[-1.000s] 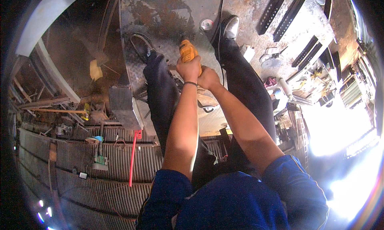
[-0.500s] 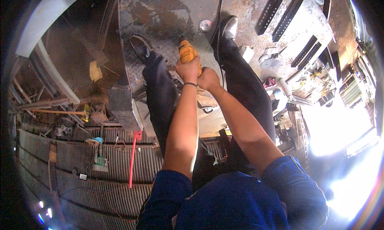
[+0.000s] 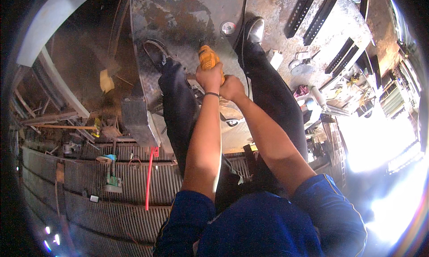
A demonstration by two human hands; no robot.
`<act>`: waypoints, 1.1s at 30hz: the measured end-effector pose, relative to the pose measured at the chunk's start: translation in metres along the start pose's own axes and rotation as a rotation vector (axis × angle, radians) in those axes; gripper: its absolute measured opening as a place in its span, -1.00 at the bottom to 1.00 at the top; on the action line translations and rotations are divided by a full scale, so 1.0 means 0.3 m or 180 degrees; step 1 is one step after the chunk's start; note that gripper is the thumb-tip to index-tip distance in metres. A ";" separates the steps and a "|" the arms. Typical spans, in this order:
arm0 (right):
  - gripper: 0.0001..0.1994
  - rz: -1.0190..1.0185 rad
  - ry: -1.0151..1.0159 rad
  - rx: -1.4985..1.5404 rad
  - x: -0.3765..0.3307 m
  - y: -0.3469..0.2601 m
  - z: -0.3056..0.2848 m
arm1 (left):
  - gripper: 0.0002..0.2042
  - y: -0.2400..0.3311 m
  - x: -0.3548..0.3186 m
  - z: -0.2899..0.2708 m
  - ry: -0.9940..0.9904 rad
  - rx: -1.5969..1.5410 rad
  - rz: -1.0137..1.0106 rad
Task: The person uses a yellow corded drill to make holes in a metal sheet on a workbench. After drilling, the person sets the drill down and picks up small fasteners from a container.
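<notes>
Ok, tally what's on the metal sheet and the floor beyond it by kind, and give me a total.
Yellow power tool, held in both hands: 1
Black slotted metal bars: 4
Round discs: 3
Shoes: 2
Total: 10

I stand on a big rusty steel plate laid on the concrete floor; a small round disc lies on it, black slotted bars rest on the floor beside
</notes>
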State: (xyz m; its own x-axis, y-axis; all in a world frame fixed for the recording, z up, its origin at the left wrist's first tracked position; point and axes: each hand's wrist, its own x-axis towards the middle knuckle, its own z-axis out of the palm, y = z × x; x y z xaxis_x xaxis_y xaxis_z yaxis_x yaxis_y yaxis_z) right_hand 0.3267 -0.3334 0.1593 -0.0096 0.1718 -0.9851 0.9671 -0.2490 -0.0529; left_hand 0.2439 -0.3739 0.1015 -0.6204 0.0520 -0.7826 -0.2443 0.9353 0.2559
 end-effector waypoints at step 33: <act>-0.25 -0.0066 0.0046 0.0268 -0.002 0.004 0.028 | -0.52 -0.052 0.019 0.003 -0.0065 0.0104 0.0197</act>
State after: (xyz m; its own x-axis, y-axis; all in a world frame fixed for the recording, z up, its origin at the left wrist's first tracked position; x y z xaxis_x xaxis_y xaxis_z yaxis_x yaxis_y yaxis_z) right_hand 0.3257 -0.3418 0.1585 -0.0251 0.1914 -0.9812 0.9419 -0.3244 -0.0874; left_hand 0.2448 -0.3880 0.0925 -0.6181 0.1168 -0.7774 -0.1813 0.9411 0.2856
